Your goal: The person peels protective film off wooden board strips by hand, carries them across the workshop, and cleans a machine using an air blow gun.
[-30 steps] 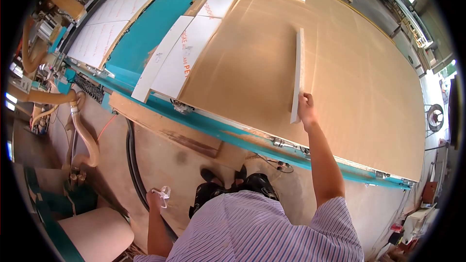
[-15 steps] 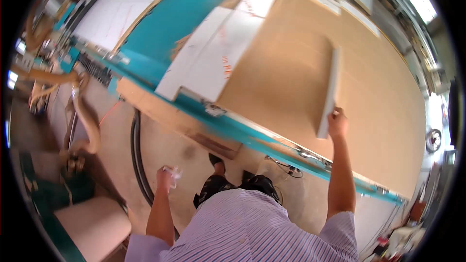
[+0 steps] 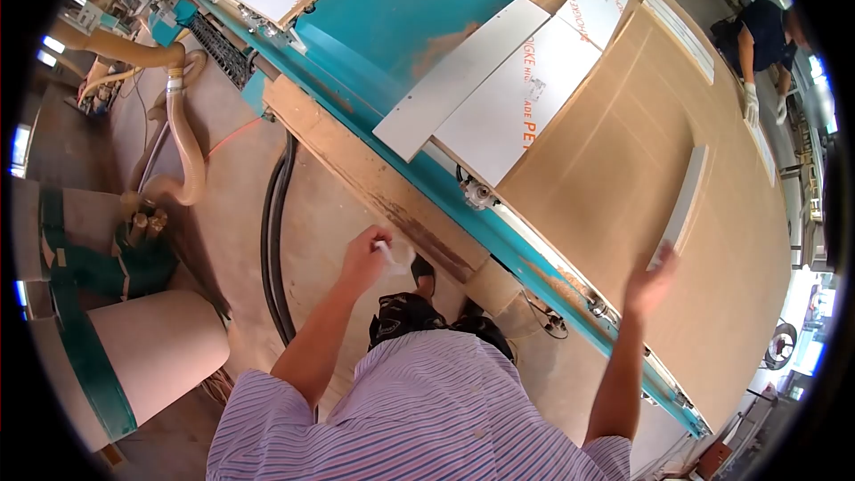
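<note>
My left hand (image 3: 363, 258) is closed on a small whitish, translucent thing (image 3: 395, 256), perhaps a piece of plastic film; its exact kind is unclear. It hangs in the air before my body. My right hand (image 3: 650, 287), slightly blurred, is over the large brown board (image 3: 597, 169), its fingers stretched out at the near end of a narrow white strip (image 3: 684, 200). The fingertips seem to touch the strip, without wrapping round it. The strip lies on the brown board. Left of it are white panels with orange print (image 3: 521, 93) and a plain light-grey panel (image 3: 463, 76).
The teal machine bed (image 3: 410, 27) bears the boards; its edge runs diagonally before me. A co-worker with white gloves (image 3: 751, 104) stands at the far right side. Black hoses (image 3: 274, 240), a beige duct (image 3: 183, 138) and a pale cylinder with green bands (image 3: 160, 356) are on the left.
My view has turned, shifting the machine. My right hand has loosened from the strip's near end. My left hand has risen nearer the machine edge, still with the whitish thing.
</note>
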The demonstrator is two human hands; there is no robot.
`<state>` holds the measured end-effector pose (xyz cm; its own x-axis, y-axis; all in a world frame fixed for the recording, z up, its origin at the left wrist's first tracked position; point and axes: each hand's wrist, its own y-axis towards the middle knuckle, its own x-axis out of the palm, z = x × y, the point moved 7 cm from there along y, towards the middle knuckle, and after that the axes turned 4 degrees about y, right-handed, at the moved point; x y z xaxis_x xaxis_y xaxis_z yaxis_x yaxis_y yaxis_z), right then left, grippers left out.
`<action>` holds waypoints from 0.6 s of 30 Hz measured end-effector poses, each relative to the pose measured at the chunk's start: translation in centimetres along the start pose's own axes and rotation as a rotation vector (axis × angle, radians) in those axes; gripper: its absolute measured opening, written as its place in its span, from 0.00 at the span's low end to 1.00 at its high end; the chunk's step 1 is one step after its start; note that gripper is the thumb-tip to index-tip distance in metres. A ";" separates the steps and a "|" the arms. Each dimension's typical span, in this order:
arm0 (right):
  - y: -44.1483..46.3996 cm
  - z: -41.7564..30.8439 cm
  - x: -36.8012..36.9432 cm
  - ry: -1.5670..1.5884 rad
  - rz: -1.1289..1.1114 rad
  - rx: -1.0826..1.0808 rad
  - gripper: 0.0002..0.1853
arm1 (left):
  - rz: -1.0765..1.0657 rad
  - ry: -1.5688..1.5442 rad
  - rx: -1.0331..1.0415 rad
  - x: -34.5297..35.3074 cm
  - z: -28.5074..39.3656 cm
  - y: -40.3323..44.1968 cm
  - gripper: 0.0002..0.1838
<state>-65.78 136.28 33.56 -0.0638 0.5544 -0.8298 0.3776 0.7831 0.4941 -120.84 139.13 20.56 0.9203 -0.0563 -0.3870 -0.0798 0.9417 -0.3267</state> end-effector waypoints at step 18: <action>-9.0 -24.1 7.2 0.876 -0.975 0.097 0.05 | -0.782 -0.886 -0.192 2.2 9.5 -3.0 0.22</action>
<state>-91.88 140.01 29.34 -0.9070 -0.1965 -0.3726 -0.1015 0.9604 -0.2594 -114.97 139.36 28.90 0.6826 -0.2725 0.6781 0.6325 0.6851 -0.3614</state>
